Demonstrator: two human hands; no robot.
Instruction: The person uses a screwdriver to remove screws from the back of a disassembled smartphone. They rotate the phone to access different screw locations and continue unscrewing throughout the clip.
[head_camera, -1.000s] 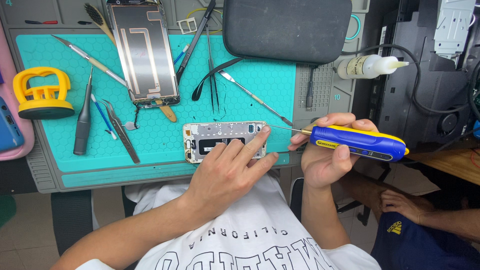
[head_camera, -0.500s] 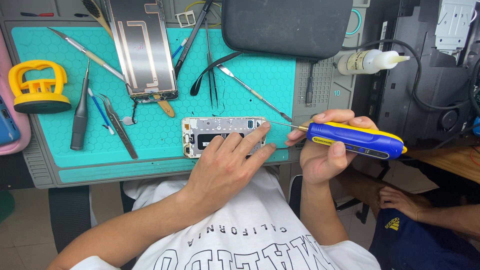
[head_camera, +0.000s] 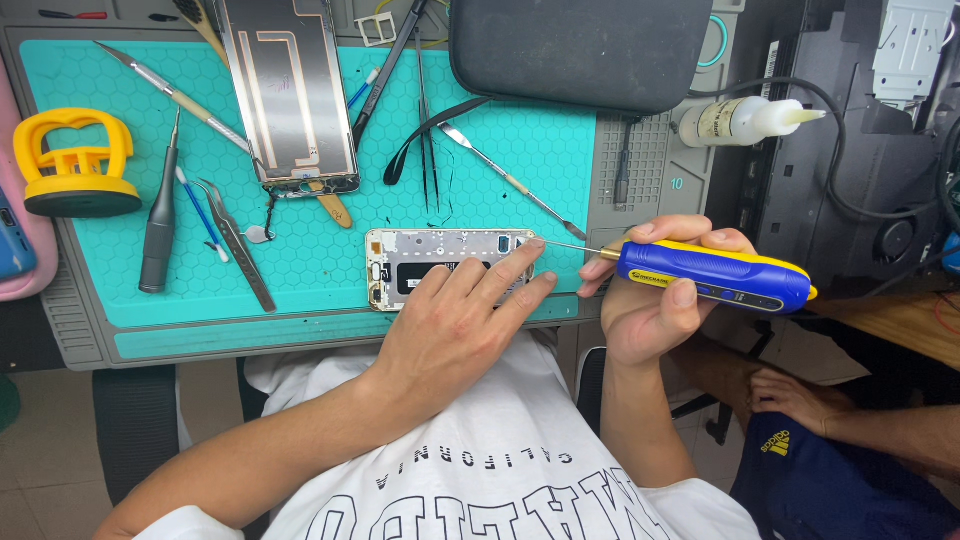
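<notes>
An opened phone body lies flat near the front edge of a teal work mat. My left hand rests on it, fingers spread over its right half, pinning it down. My right hand grips a blue and yellow electric screwdriver held almost level. Its thin bit points left and its tip meets the phone's upper right corner, beside my left index fingertip.
A detached phone back panel lies at the mat's far side. Tweezers, picks and spudgers are scattered about. A yellow suction cup sits left, a dark pouch and a white squeeze bottle right. Another person's hand rests lower right.
The screwdriver's tip has closed in on the phone's upper right corner. My left hand stays pressed on the phone.
</notes>
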